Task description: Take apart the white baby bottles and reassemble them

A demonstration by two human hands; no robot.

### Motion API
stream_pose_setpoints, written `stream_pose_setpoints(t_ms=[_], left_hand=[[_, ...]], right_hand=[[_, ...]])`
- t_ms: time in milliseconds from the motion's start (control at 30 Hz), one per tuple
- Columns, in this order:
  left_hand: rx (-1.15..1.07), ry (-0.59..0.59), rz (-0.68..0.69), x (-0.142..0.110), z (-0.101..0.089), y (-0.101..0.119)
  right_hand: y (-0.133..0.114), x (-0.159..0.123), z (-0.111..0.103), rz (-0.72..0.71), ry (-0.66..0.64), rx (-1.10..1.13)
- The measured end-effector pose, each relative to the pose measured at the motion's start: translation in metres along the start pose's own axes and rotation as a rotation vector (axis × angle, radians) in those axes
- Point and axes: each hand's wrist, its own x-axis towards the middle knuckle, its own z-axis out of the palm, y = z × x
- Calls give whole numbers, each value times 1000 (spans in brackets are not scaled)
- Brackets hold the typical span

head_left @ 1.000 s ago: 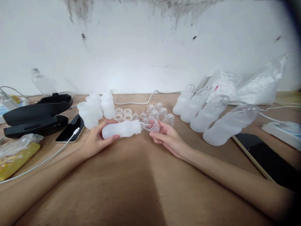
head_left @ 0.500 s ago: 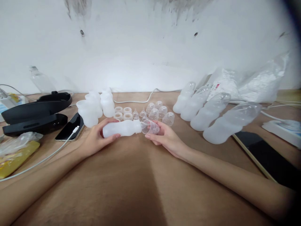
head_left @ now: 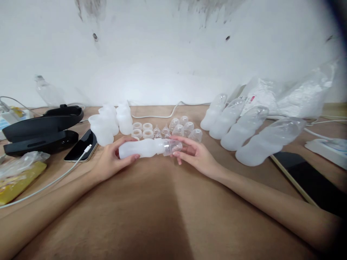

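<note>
White wall [head_left: 162,54], dark stains along its upper edge; brown tabletop [head_left: 130,216] beneath, running up to it.

Left hand [head_left: 112,156]: curled round the base of a frosted white, waisted plastic bottle [head_left: 138,148], thumb in front, bottle lying sideways and pointing at the other hand. Right hand [head_left: 197,155]: partly open, thumb and fingers loose about the tip of a clear, domed plastic cover [head_left: 173,146]; cannot tell if any grip remains.

Change: half a second ago the cover stood slightly askew over the bottle's clear tip. Now it sits in line, rim up against the neck, and the right fingers have loosened. Reads as cover seated; how firmly, unclear.

Beyond the left hand, open frosted white bottles [head_left: 103,131]. Just past the hands, between them: frosted white rings [head_left: 148,133], small clear teats [head_left: 157,130], spare clear domes [head_left: 188,127]. Right of the right hand, a slanting row of covered frosted bottles [head_left: 252,146].
</note>
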Motion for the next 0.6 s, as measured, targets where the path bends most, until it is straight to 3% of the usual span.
stream_pose_setpoints(t_ms=[367,600], left_hand=[[15,53,85,-5,6,3],[-13,103,27,-10,12,10]], right_hand=[[0,2,0,17,22,80],[-4,1,1,8,25,71]])
